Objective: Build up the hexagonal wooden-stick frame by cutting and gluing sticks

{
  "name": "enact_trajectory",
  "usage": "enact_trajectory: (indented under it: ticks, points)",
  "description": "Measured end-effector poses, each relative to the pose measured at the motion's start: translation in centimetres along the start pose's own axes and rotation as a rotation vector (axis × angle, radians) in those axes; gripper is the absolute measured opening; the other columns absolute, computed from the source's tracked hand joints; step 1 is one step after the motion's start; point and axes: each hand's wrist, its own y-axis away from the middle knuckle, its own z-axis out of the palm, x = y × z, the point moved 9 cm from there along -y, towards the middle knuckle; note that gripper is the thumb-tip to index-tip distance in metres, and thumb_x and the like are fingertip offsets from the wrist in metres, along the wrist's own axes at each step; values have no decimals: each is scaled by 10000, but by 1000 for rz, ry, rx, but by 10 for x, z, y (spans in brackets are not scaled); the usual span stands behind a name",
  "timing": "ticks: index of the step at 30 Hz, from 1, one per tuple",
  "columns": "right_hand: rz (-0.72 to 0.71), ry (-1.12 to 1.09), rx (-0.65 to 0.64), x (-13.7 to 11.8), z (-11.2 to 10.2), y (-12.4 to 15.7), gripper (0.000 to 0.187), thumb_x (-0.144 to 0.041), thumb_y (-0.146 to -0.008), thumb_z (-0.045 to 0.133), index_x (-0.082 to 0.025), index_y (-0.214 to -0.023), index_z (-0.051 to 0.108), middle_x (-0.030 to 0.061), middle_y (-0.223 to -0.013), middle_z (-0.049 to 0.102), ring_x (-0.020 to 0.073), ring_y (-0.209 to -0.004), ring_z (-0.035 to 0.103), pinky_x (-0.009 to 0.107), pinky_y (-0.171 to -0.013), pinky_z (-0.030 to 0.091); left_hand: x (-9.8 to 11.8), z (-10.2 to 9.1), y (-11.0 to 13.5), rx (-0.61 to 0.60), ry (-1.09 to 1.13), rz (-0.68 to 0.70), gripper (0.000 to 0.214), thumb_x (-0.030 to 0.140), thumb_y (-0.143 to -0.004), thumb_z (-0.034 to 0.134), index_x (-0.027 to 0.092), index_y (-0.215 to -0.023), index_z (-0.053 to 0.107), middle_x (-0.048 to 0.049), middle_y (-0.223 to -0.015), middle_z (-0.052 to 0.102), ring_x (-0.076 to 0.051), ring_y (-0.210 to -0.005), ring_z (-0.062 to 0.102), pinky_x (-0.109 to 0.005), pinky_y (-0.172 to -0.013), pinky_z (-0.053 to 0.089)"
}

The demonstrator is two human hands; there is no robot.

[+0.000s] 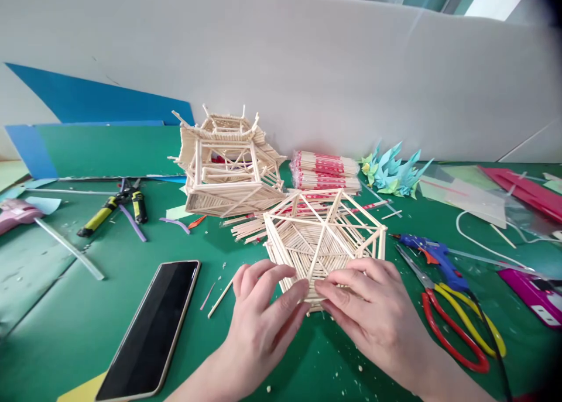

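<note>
A many-sided frame of pale wooden chopsticks stands before me, with spokes meeting at its top centre and a slatted base below. My left hand closes its thumb and fingers on the near edge, left of the front corner. From the other side my right hand pinches the same edge, fingertips close to the left thumb. The exact spot between the fingertips is partly hidden. Behind it to the left stands a tiered chopstick building.
Wrapped chopstick bundles and blue-green folded paper lie behind. Right are a blue glue gun, red-and-yellow-handled scissors and a magenta box. Left are a phone, yellow-black pliers and a pink glue gun.
</note>
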Motion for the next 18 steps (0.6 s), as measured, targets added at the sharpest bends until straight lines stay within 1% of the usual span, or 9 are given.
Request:
enact_trajectory:
  ticks: [3,5,8,11,14,18]
  points:
    - [0,-4,13,-1,2,-2,153,-206,-885,519,-217,-918,668,-3,-835,682,172,-814,500,339,-742,328,4,3,-4,-27,-12,45,178,139,-806,587,220,-950,652,-63,-924,627,-227,-880,499,-393,-762,309]
    - [4,-7,10,-1,4,-2,167,-204,-893,506,-217,-897,672,-1,-812,679,168,-800,501,335,-738,329,4,4,-4,-26,-4,46,174,137,-819,568,229,-938,655,-57,-927,630,-229,-893,496,-403,-774,297]
    - [-2,-14,-1,-1,4,-2,164,-198,-893,508,-208,-879,671,-3,-792,675,165,-786,501,330,-725,329,3,4,-3,-6,9,43,151,133,-829,551,219,-896,655,-56,-930,633,-232,-907,490,-422,-795,284]
    - [-10,-16,-8,-1,5,-2,167,-195,-896,503,-198,-886,670,0,-796,674,163,-783,501,326,-716,331,4,6,-2,-20,-11,65,141,122,-814,568,211,-883,652,-55,-922,638,-228,-895,494,-414,-786,286]
    - [-23,-8,6,-2,3,-3,170,-181,-894,503,-188,-909,672,6,-792,673,160,-779,504,320,-710,336,6,5,-4,-23,-18,81,134,115,-806,573,202,-875,650,-58,-913,640,-225,-885,500,-408,-777,291]
    - [-32,-15,21,-3,2,-4,164,-167,-890,508,-179,-894,671,3,-772,670,154,-772,506,315,-710,341,6,4,-4,-22,-18,89,133,110,-802,576,194,-874,649,-63,-912,639,-226,-886,500,-407,-770,293]
